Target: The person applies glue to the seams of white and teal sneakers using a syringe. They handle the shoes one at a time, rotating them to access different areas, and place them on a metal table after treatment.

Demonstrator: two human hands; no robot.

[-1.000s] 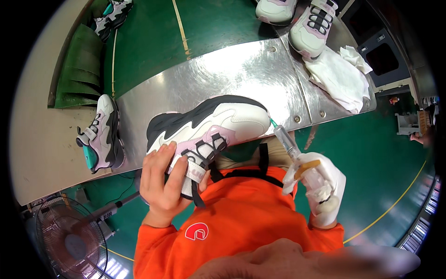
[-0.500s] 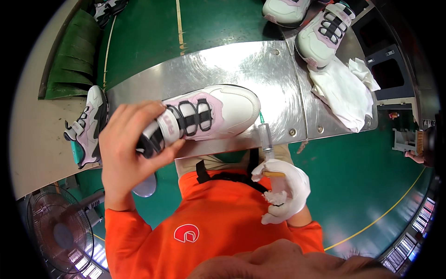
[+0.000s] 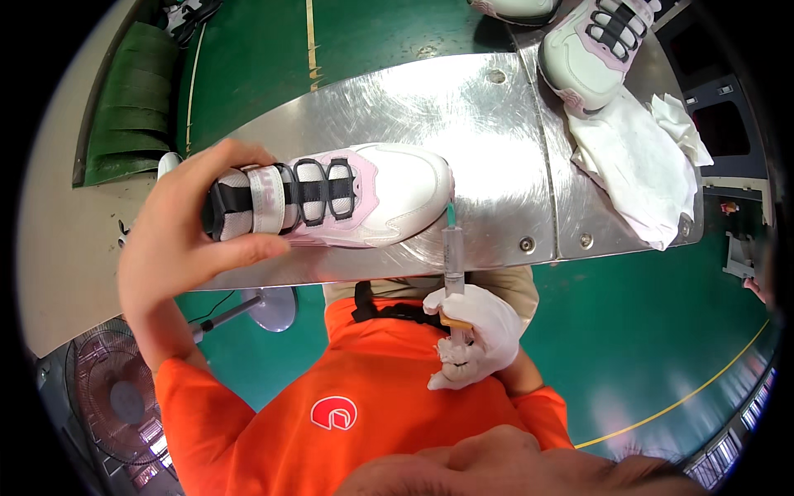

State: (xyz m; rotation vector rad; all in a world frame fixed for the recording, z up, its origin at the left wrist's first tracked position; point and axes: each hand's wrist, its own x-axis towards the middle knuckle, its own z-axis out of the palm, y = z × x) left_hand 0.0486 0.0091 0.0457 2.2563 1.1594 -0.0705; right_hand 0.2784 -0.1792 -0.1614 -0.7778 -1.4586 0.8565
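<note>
A white and pink sneaker (image 3: 405, 186) with black laces lies on the metal worktop, its toe pointing right. My bare left hand (image 3: 186, 219) grips it round the heel and ankle, thumb on the near side. In my gloved right hand (image 3: 480, 335) is a syringe (image 3: 453, 248) with a clear barrel and a yellowish flange, held upright in the picture. Its green tip is at the front of the toe, close to the sole edge; whether it touches, I cannot tell. The white glove hides most of the plunger end.
The metal worktop (image 3: 356, 107) spans the middle. At its right end lie a white cloth (image 3: 637, 165) and another sneaker (image 3: 583, 62), with part of a further one (image 3: 517, 8) beyond. A beige table (image 3: 70, 223) stands left, a fan (image 3: 124, 401) below it.
The sneaker and my left hand have shifted left, and the shoe has turned more upright. My right hand has moved left with the syringe, its tip staying by the toe.
</note>
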